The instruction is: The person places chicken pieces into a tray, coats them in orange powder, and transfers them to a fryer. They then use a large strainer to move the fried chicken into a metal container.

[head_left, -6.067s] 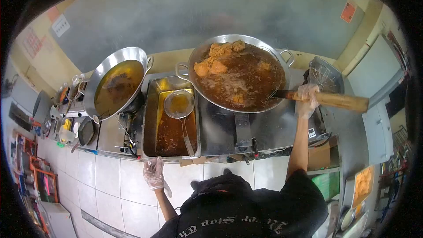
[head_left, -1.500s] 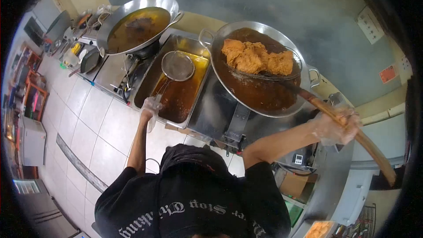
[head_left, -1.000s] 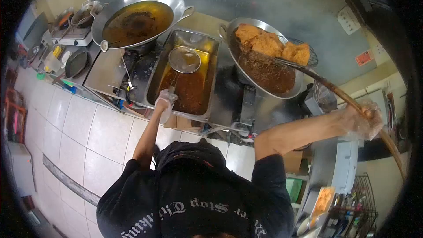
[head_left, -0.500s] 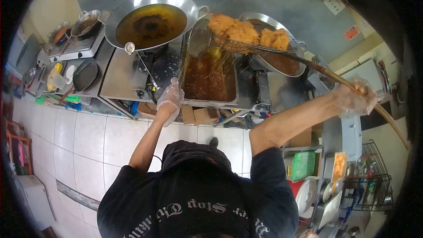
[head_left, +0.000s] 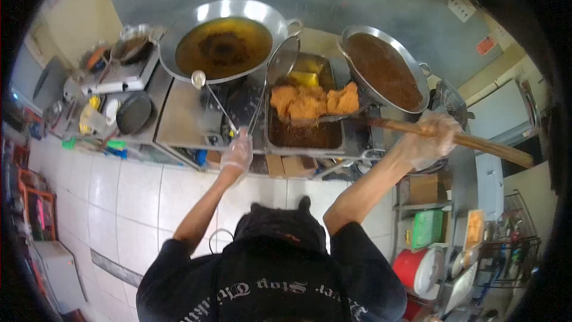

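Observation:
My gloved right hand (head_left: 434, 136) is closed around the wooden handle (head_left: 494, 150) of a large strainer. Golden fried pieces (head_left: 313, 102), perhaps breaded chicken, lie heaped in its basket, over a rectangular metal pan (head_left: 341, 145) of brown oil. In my gloved left hand (head_left: 237, 154) are the thin handle of a ladle (head_left: 218, 102), pointing up and left, and what seems to be the wire handle of a round mesh skimmer (head_left: 283, 61). The skimmer's mesh stands tilted between the big wok and the pan. Fingers of the left hand are partly hidden.
A wide wok (head_left: 173, 53) of yellow oil sits at the back left, and another wok (head_left: 364, 31) of brown oil at the back right. A burner stove (head_left: 134, 74) and black frying pan (head_left: 136, 114) are far left. Shelves with a green basket (head_left: 428, 228) stand right.
The loaded strainer has moved from the right wok leftward and down over the rectangular pan. My right hand has shifted left along with it. The left hand still holds the ladle.

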Tool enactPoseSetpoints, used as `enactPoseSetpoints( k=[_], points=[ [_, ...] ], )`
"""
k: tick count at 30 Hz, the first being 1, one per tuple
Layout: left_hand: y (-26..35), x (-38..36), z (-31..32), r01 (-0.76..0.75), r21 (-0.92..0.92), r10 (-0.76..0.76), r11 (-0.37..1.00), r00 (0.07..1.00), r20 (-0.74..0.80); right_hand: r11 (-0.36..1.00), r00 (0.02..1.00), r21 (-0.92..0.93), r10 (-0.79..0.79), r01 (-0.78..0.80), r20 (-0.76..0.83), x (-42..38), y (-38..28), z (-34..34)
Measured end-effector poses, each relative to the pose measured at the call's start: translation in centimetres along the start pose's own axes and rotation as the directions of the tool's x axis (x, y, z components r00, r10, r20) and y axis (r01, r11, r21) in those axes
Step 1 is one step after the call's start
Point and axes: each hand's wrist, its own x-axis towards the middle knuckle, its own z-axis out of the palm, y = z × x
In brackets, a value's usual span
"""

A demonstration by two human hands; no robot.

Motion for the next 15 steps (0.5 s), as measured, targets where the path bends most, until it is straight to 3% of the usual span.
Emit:
enactPoseSetpoints(
  k=[1,3,4,5,6,7,9,10,11,12,13,14,15],
  points=[
    [0.1,0.3,-0.8,-0.023,0.02,0.024,1.0,1.0,-0.011,1.0,1.0,0.012,-0.02,0.02,-0.023,-0.6,1.0,-0.8],
    [1.2,1.4,-3.8,-0.058,0.213,0.02,0.975,0.985,0.174,0.998,0.998,0.066,-0.026,0.022,0.062,-1.6,3.2,-2.7],
    [1.9,2.4,-5.1,-0.068,0.226,0.029,0.972,0.985,0.171,0.997,0.998,0.073,-0.033,0.03,0.047,-2.4,3.6,-2.9],
    [3.0,3.1,-6.3,0.172,-0.029,-0.163,0.985,0.965,0.207,0.998,0.996,0.064,0.01,-0.004,-0.084,-3.8,3.6,-3.2],
    [3.6,3.4,-6.7,0.41,-0.263,-0.333,0.873,0.896,0.293,0.997,0.975,0.056,0.056,-0.045,-0.214,-4.9,3.5,-4.2],
    [3.9,3.6,-6.3,0.41,-0.25,-0.332,0.877,0.894,0.301,0.991,0.986,0.122,0.071,-0.053,-0.149,-6.2,3.9,-6.5],
    [4.5,3.2,-5.5,0.214,-0.508,-0.264,0.834,0.964,-0.027,0.983,0.99,0.165,0.096,-0.078,-0.103,-11.4,5.1,-13.2],
    [4.8,3.4,-5.2,0.22,-0.505,-0.258,0.835,0.966,-0.006,0.976,0.986,-0.208,0.038,-0.071,-0.16,-15.5,6.0,-17.1],
    [5.0,4.0,-4.9,0.255,-0.511,-0.279,0.821,0.96,0.032,0.833,0.983,-0.549,-0.035,-0.072,-0.183,-18.8,6.7,-20.5],
    [5.1,4.3,-4.8,0.297,-0.514,-0.304,0.805,0.95,0.073,0.574,0.979,-0.815,-0.104,-0.084,-0.174,-20.3,6.3,-22.6],
    [4.8,4.5,-4.8,0.336,-0.514,-0.326,0.79,0.939,0.113,0.918,0.988,-0.366,0.145,-0.154,-0.052,-19.5,4.9,-23.3],
    [2.9,4.2,-1.9,0.043,-0.277,-0.079,0.96,0.99,-0.12,0.963,0.978,-0.177,0.208,-0.201,0.024,-19.6,4.4,-22.7],
    [3.5,5.2,-2.5,0.033,-0.272,-0.063,0.962,0.993,-0.103,0.968,0.963,0.015,0.248,-0.251,0.102,-19.7,3.8,-21.7]
  ],
)
